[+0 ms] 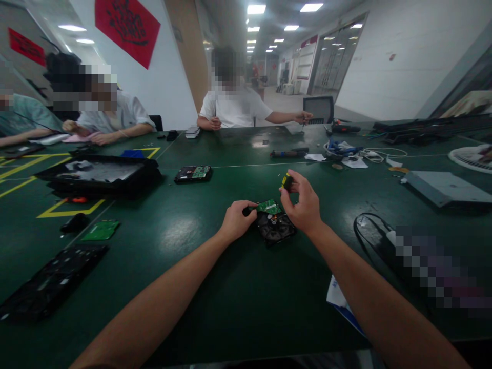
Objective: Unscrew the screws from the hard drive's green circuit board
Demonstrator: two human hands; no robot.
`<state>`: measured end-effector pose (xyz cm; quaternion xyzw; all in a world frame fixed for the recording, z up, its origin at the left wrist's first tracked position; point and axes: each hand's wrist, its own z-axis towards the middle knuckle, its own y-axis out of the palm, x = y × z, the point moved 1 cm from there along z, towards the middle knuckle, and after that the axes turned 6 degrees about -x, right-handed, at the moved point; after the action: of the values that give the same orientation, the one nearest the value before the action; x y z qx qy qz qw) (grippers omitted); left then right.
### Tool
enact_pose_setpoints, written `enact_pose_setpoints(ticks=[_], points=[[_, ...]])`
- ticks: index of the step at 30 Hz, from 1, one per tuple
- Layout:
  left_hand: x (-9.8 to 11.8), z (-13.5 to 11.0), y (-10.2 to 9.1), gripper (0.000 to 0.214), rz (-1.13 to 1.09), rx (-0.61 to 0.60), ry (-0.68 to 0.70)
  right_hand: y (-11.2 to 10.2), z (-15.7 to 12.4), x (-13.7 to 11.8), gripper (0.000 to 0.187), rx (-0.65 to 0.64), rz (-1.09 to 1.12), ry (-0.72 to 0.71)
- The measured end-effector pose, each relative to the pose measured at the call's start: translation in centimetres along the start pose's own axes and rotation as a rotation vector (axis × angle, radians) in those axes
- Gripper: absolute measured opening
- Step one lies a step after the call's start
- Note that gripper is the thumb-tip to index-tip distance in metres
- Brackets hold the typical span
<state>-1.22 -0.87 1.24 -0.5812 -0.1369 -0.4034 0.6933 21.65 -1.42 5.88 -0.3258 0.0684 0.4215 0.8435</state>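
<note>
A hard drive (pixel 275 231) lies on the green table in front of me, with a green circuit board (pixel 270 206) at its far end and its dark metal body nearer to me. My left hand (pixel 236 221) grips the drive's left edge between thumb and fingers. Just above the drive's right side, my right hand (pixel 305 202) is closed around the short yellow-and-black handle of a screwdriver (pixel 286 181). Its shaft is hard to make out, and I cannot tell whether the tip touches the drive.
Another hard drive (pixel 193 173) sits further back. To the left are a black tray (pixel 100 177), a loose green circuit board (pixel 100 230) and a black panel (pixel 54 279). A grey metal box (pixel 448 187) and cables (pixel 369 152) are at right. Several people sit across the table.
</note>
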Motion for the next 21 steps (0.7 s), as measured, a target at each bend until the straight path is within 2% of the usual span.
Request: enact_pose_setpoints(ticks=[3, 8, 16, 21], points=[[-0.05, -0.04, 0.1, 0.02, 0.007, 0.011, -0.006, 0.01, 0.15, -0.02, 0.054, 0.044, -0.033, -0.029], [-0.21, 0.0, 0.12, 0.02, 0.023, 0.003, 0.022, -0.14, -0.05, -0.27, 0.058, -0.013, -0.008, -0.014], [-0.19, 0.02, 0.0, 0.02, 0.017, 0.004, 0.023, -0.1, 0.04, -0.24, 0.056, 0.022, -0.037, -0.026], [-0.07, -0.06, -0.03, 0.022, 0.01, -0.003, 0.011, -0.19, -0.12, 0.16, 0.057, 0.018, -0.01, 0.024]])
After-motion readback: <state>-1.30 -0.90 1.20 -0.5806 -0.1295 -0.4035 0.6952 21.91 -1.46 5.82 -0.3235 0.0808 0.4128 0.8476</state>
